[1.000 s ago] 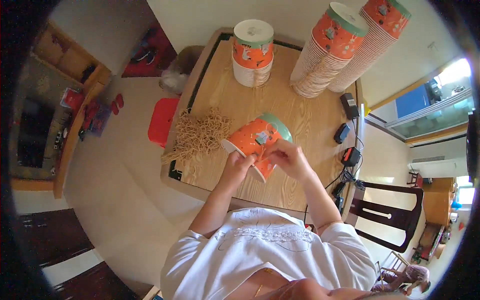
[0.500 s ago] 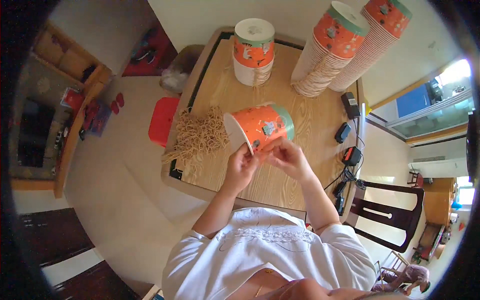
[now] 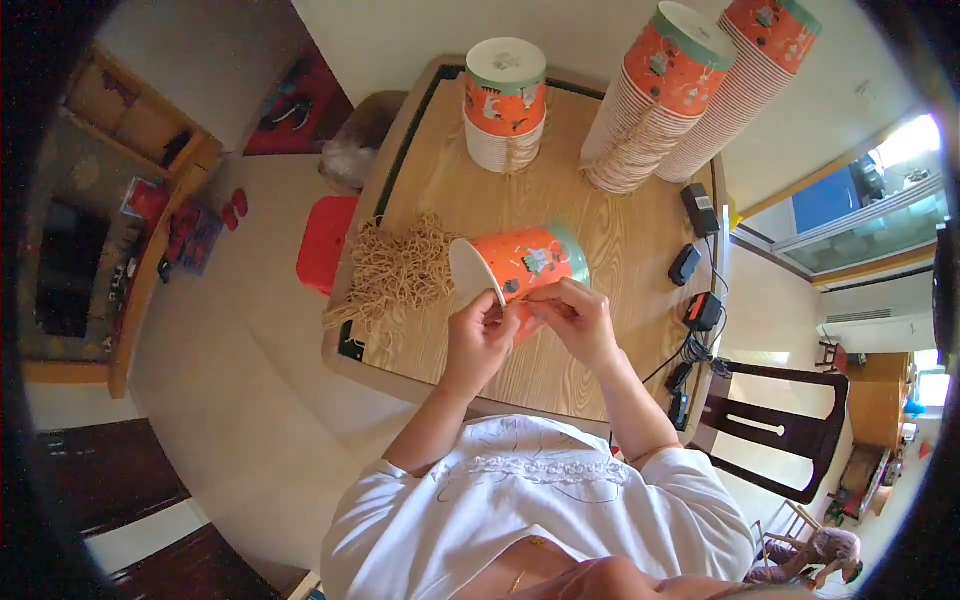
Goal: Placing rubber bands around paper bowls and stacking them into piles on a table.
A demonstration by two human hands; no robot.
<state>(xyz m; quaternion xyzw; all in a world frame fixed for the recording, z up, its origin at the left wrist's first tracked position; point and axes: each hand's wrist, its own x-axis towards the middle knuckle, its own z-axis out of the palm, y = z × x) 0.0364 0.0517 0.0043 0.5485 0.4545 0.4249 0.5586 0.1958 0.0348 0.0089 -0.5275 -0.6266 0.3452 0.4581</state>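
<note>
An orange paper tub [image 3: 535, 258] with a green band at its base lies on its side, its open white rim toward the left. My left hand [image 3: 478, 337] is closed on the near part of that rim, thumb and fingers pinched together. Beside it, my right hand [image 3: 582, 318] is closed in a pinch against the near wall of the tub. Whatever its fingertips hold is too small to make out. Left of the tub lies a loose heap of tan paper-twine cords [image 3: 400, 265].
At the back stand a short upside-down tub stack [image 3: 505, 105] and two tall stacks [image 3: 660, 95] [image 3: 755, 80], with twine along some sides. Black adapters [image 3: 702, 210] and cables line the table's right edge. A red stool [image 3: 325, 245] and a dark chair [image 3: 770, 425] flank the table [image 3: 560, 385].
The tub has shifted and turned slightly in my hands. My right hand's fingers have drawn into a tighter pinch near the rim; my left hand stays at the rim.
</note>
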